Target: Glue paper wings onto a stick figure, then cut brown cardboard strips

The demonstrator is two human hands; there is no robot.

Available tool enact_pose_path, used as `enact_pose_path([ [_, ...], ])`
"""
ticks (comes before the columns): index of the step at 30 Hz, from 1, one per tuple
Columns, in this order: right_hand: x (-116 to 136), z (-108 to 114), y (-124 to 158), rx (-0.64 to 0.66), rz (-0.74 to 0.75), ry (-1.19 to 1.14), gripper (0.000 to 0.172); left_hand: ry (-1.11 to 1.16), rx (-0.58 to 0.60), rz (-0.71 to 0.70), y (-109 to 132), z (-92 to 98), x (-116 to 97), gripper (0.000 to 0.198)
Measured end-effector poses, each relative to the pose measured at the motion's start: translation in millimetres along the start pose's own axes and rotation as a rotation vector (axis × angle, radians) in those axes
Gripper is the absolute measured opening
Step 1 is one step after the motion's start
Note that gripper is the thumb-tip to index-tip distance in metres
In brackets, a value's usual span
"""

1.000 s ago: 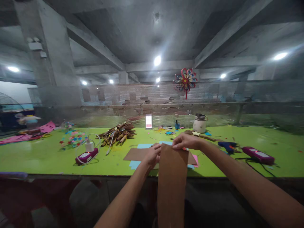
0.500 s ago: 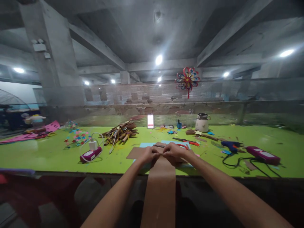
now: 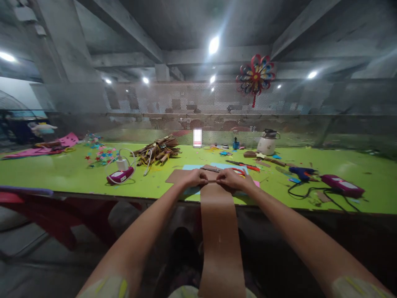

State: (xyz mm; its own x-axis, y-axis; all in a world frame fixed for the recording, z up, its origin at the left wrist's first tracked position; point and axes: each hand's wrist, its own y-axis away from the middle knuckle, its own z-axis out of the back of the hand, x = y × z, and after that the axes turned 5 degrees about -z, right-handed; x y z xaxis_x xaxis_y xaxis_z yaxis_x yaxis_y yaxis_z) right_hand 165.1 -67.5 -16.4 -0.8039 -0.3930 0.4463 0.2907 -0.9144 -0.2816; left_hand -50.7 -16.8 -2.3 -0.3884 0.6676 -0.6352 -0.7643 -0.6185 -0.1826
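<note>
A long strip of brown paper (image 3: 219,231) hangs from the table's front edge down toward my lap. My left hand (image 3: 197,178) pinches the left side of its far end, which looks narrowly rolled or folded. At the right side of that same end, my right hand (image 3: 231,179) is closed with fingertips on the paper. Beneath and beyond the hands lie light blue paper (image 3: 190,167) and a flat piece of brown cardboard (image 3: 174,176). Scissors with red-orange handles (image 3: 238,171) lie just past my right hand, partly hidden by it.
Left of centre lie a pile of brown paper rolls (image 3: 158,151) and a purple power strip (image 3: 120,176). To the right are a blue glue gun (image 3: 302,173), another purple power strip (image 3: 342,185) and a light jug (image 3: 266,142). A phone (image 3: 197,138) stands against the mesh partition.
The camera view has tilted down, so the table sits higher. My hands have moved slightly apart along the paper's end, and more of the hanging strip shows.
</note>
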Motion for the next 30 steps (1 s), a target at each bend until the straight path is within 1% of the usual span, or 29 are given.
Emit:
enact_pose_path([
  [2,-1,-1,1,-0.008,0.026,0.021,0.016,-0.025,-0.013,-0.018,-1,-2.8,3,0.017],
  [6,-5,-4,2,-0.034,0.067,0.062,0.016,-0.070,-0.078,-0.042,-3,-10.7,14,0.019],
  [12,-13,-7,1,-0.062,0.066,0.072,0.017,-0.095,-0.121,-0.080,-4,-14.9,23,0.021],
  [19,-19,-2,1,0.003,0.096,0.028,0.017,-0.072,-0.120,-0.078,-1,-14.9,17,0.022],
  [22,-20,-1,3,0.004,0.095,0.017,0.019,-0.067,-0.118,-0.081,1,-14.6,12,0.021],
  [26,-16,1,5,0.009,0.102,0.021,0.019,-0.075,-0.108,-0.087,1,-13.2,9,0.020],
  [30,-10,5,8,0.028,0.121,0.043,0.020,-0.082,-0.093,-0.097,0,-12.3,10,0.019],
])
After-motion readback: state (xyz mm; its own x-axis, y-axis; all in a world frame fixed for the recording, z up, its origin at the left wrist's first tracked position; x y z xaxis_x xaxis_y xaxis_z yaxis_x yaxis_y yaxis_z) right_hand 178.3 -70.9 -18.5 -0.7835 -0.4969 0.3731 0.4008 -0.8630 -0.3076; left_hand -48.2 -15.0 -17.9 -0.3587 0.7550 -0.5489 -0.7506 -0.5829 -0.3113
